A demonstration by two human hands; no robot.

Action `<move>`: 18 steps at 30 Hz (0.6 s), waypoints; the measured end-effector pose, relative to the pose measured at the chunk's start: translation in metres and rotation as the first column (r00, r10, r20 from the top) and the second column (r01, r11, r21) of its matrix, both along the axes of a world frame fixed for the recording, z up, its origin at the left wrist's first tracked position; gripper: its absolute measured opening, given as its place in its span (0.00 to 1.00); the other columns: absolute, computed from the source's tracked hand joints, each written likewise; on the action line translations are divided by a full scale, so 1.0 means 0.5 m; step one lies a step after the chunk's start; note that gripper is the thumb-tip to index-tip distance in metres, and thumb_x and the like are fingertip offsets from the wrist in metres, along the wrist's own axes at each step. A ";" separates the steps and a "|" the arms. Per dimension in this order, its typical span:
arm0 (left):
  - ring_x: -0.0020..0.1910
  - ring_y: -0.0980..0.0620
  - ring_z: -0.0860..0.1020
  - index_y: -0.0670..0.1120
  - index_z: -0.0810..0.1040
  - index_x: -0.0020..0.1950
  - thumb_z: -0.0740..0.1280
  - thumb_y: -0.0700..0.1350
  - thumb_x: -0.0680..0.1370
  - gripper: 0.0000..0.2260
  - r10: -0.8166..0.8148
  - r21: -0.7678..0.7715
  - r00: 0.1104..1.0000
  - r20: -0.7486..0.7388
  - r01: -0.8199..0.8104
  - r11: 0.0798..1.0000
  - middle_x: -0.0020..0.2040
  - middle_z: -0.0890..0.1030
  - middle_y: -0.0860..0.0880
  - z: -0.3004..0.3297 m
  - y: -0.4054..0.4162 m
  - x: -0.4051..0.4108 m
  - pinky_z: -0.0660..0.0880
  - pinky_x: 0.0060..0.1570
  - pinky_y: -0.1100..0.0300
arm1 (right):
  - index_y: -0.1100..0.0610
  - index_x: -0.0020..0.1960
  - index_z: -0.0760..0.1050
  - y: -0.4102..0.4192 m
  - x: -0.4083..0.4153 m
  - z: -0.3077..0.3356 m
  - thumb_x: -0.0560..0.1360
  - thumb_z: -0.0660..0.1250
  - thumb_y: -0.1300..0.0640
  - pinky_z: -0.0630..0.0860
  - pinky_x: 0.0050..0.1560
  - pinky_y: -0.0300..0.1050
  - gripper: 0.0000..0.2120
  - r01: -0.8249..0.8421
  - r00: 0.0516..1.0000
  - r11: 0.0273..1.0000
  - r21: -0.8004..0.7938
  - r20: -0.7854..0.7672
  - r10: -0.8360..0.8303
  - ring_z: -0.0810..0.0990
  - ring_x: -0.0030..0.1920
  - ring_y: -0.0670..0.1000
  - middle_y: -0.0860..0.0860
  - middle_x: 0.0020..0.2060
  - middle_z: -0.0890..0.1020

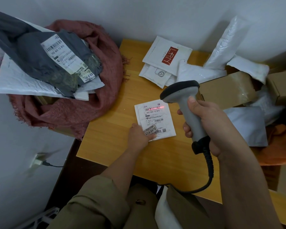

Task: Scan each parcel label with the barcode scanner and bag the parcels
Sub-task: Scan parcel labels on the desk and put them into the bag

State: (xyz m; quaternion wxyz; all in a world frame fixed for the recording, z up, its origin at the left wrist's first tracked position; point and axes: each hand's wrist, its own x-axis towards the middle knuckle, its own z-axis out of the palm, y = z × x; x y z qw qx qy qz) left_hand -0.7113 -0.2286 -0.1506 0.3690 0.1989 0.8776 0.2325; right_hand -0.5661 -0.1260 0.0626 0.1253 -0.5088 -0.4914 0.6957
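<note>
A small white parcel (155, 120) lies label-up on the wooden table (109, 142). My left hand (139, 135) presses its near left corner with flat fingers. My right hand (206, 123) grips the handle of a grey barcode scanner (182, 96), held just right of the parcel with its head aimed down. A red scan line falls across the barcode at the label's top. At the left, a dark red cloth bag (96, 90) holds a grey labelled parcel (56, 63) and white mailers.
White mailers (167, 63), one with a red logo, lie at the table's back. Brown cardboard boxes (226, 91) and more white padded parcels (248, 124) crowd the right side. The scanner's coiled cable (210, 169) runs down over the table's front edge. A wall socket (38, 161) is lower left.
</note>
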 end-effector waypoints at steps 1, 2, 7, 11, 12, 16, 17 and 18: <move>0.56 0.46 0.77 0.39 0.70 0.59 0.82 0.51 0.63 0.34 0.002 0.002 1.000 0.000 -0.002 1.000 0.56 0.77 0.44 0.000 -0.001 0.000 0.73 0.44 0.57 | 0.63 0.53 0.76 0.000 0.000 0.002 0.82 0.61 0.48 0.74 0.28 0.43 0.18 0.002 1.000 1.000 -0.005 -0.004 -0.002 0.75 0.28 0.50 0.60 0.40 0.78; 0.55 0.46 0.77 0.39 0.70 0.59 0.82 0.51 0.63 0.33 0.004 0.005 1.000 -0.002 -0.004 1.000 0.56 0.78 0.44 0.000 -0.001 0.000 0.73 0.44 0.57 | 0.63 0.53 0.76 -0.001 0.000 0.004 0.82 0.61 0.48 0.74 0.27 0.43 0.18 0.004 1.000 1.000 -0.009 -0.006 -0.004 0.75 0.27 0.49 0.59 0.40 0.78; 0.56 0.46 0.78 0.39 0.71 0.58 0.82 0.51 0.63 0.33 -0.005 0.015 1.000 -0.014 0.005 1.000 0.56 0.79 0.44 0.000 -0.001 0.001 0.76 0.49 0.52 | 0.62 0.52 0.76 -0.003 0.001 0.008 0.82 0.61 0.48 0.73 0.26 0.42 0.17 0.005 1.000 1.000 -0.025 -0.022 -0.005 0.75 0.27 0.49 0.58 0.42 0.79; 0.54 0.46 0.78 0.40 0.70 0.58 0.82 0.50 0.62 0.33 0.021 0.015 1.000 0.002 -0.021 1.000 0.55 0.79 0.45 0.000 -0.001 0.001 0.76 0.48 0.53 | 0.63 0.53 0.76 -0.003 0.001 0.011 0.82 0.60 0.49 0.73 0.25 0.41 0.17 -0.002 1.000 1.000 -0.012 -0.021 0.001 0.74 0.26 0.49 0.57 0.41 0.78; 0.55 0.46 0.78 0.40 0.70 0.58 0.82 0.50 0.63 0.33 0.019 0.013 1.000 0.007 -0.020 1.000 0.56 0.79 0.45 0.000 -0.001 0.001 0.77 0.50 0.52 | 0.64 0.53 0.76 -0.003 0.001 0.011 0.82 0.60 0.48 0.73 0.25 0.41 0.17 -0.003 1.000 1.000 -0.010 -0.021 0.003 0.74 0.26 0.48 0.57 0.40 0.78; 0.56 0.46 0.77 0.40 0.69 0.59 0.82 0.50 0.63 0.34 0.011 0.010 1.000 0.001 -0.011 1.000 0.57 0.78 0.44 0.001 -0.002 0.000 0.77 0.53 0.48 | 0.64 0.53 0.76 -0.004 0.004 0.014 0.82 0.60 0.48 0.73 0.24 0.40 0.18 -0.008 1.000 1.000 -0.004 -0.014 0.008 0.74 0.26 0.48 0.56 0.36 0.77; 0.56 0.45 0.77 0.39 0.69 0.59 0.82 0.50 0.63 0.34 0.005 0.009 1.000 -0.005 -0.005 1.000 0.57 0.78 0.44 0.001 -0.003 0.000 0.77 0.53 0.48 | 0.64 0.53 0.76 -0.005 0.005 0.015 0.82 0.60 0.48 0.73 0.24 0.40 0.18 -0.009 1.000 1.000 0.002 -0.011 0.009 0.74 0.25 0.48 0.56 0.36 0.77; 0.57 0.45 0.77 0.39 0.69 0.59 0.82 0.51 0.63 0.34 -0.002 0.008 1.000 -0.009 0.002 1.000 0.57 0.78 0.44 0.001 -0.004 0.001 0.77 0.53 0.48 | 0.64 0.53 0.76 -0.005 0.005 0.015 0.82 0.60 0.48 0.73 0.25 0.40 0.18 -0.011 1.000 1.000 0.010 -0.006 0.011 0.74 0.25 0.48 0.56 0.37 0.78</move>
